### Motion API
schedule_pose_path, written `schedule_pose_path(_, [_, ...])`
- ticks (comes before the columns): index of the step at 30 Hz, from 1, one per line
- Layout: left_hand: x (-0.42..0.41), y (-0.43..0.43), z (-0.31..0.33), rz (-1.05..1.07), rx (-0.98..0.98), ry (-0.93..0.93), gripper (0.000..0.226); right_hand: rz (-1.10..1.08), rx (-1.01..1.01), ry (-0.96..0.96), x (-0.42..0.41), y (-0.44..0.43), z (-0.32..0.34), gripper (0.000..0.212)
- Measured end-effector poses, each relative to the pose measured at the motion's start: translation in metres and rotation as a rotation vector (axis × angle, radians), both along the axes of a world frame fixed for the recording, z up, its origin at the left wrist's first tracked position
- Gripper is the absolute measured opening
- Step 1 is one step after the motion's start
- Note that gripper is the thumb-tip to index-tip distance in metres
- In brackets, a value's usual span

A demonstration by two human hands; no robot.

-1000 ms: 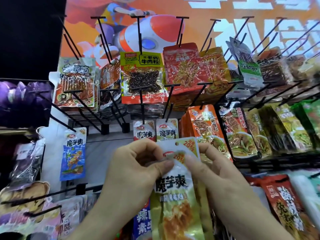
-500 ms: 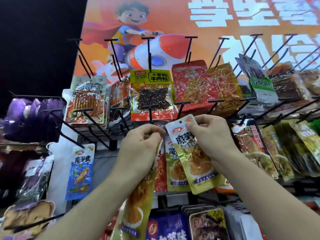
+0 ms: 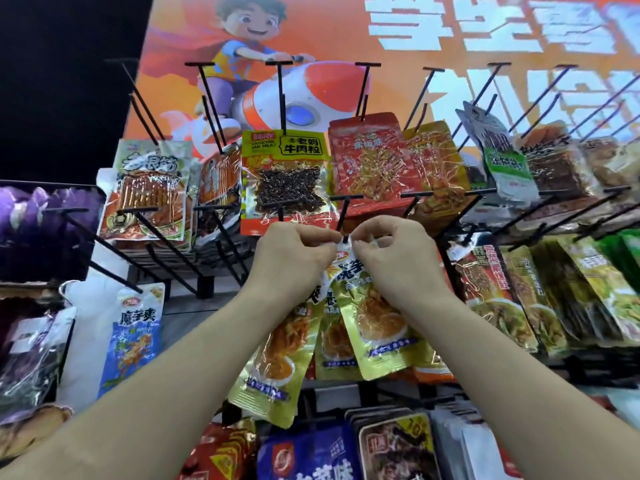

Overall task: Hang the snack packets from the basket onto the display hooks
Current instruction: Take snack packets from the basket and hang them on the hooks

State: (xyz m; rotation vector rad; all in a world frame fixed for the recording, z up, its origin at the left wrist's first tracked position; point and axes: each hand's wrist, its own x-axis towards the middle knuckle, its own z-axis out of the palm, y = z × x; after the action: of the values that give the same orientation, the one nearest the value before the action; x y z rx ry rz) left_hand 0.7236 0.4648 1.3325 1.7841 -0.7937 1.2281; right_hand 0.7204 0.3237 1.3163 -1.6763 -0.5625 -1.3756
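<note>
left hand (image 3: 294, 259), right hand (image 3: 398, 263) raised, packet (image 3: 377, 327) seemingly at hook (image 3: 343, 216)

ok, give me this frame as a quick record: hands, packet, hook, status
left hand: pinches the top edge of gold packet; second gold packet hangs below it
right hand: pinches the same top edge
black hook: directly above the pinch
status: packet tilted, top at the hook; threaded or not, cannot tell
behind: hung gold packet

Packet (image 3: 377, 327) hangs under the hook (image 3: 344, 211) between left hand (image 3: 294, 259) and right hand (image 3: 398, 263).
</note>
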Motion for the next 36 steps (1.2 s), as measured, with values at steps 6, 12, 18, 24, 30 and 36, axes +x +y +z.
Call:
schedule_pose_path(6, [0.016, 0.0, -0.003, 0.217, 0.158, 0.0, 0.023, -0.365, -0.256, 0.06, -0.011, 0.003, -0.003, 0.026])
schedule_pose_path(12, [0.037, 0.004, -0.005, 0.331, 0.223, 0.007, 0.028, -0.692, -0.452, -0.138, -0.018, 0.011, -0.013, 0.023])
schedule_pose_path(18, [0.059, 0.004, -0.015, 0.54, 0.331, 0.128, 0.052, -0.647, -0.509, -0.191, -0.012, 0.004, -0.018, 0.034])
schedule_pose_path(24, [0.023, 0.018, -0.016, 0.407, 0.281, 0.029, 0.025, -0.381, -0.329, -0.134, -0.011, -0.002, -0.024, 0.027])
schedule_pose_path(30, [-0.046, 0.039, -0.039, -0.086, -0.192, -0.267, 0.03, 0.407, -0.202, 0.127, -0.055, -0.005, -0.066, 0.031])
schedule_pose_path(36, [-0.048, 0.018, -0.078, -0.284, -0.347, -0.124, 0.032, 0.408, -0.285, 0.073, -0.059, 0.024, -0.107, 0.036])
